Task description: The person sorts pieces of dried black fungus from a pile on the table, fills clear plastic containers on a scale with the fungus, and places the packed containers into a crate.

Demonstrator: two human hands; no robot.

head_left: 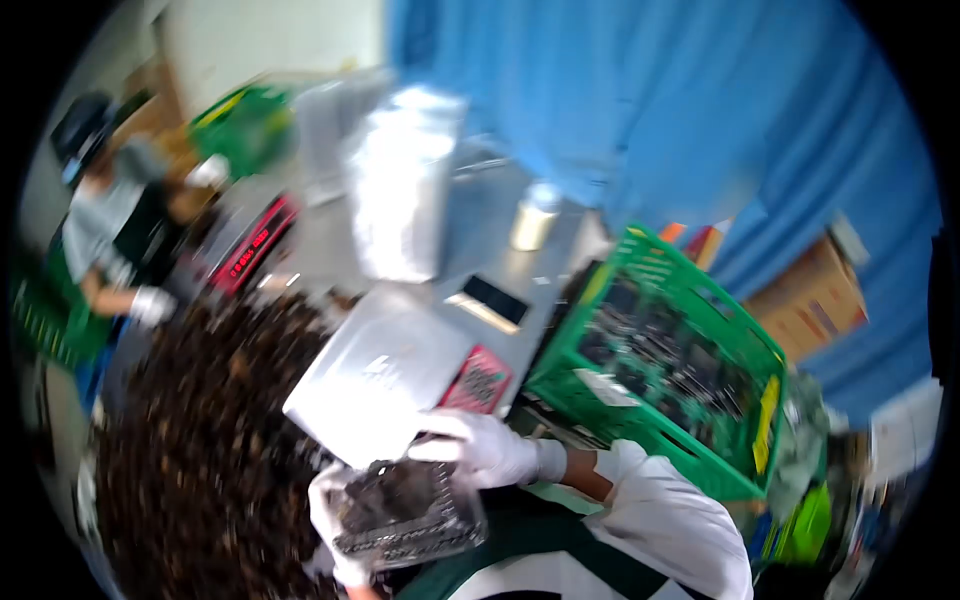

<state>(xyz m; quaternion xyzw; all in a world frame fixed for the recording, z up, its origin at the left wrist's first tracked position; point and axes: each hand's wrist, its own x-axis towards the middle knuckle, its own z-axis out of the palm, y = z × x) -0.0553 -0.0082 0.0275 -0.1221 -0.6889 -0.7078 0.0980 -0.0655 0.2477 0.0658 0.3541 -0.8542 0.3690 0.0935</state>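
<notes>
Between left fingers (324, 505) and right fingers (442, 447): clear container (432, 540), dark contents (395, 497).

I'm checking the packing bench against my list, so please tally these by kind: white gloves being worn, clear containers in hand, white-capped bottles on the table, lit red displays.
White gloves: 4 (left hand, right hand, co-worker's two)
Clear container: 1
White-capped bottle: 1
Lit red display: 1
Total: 7
</notes>
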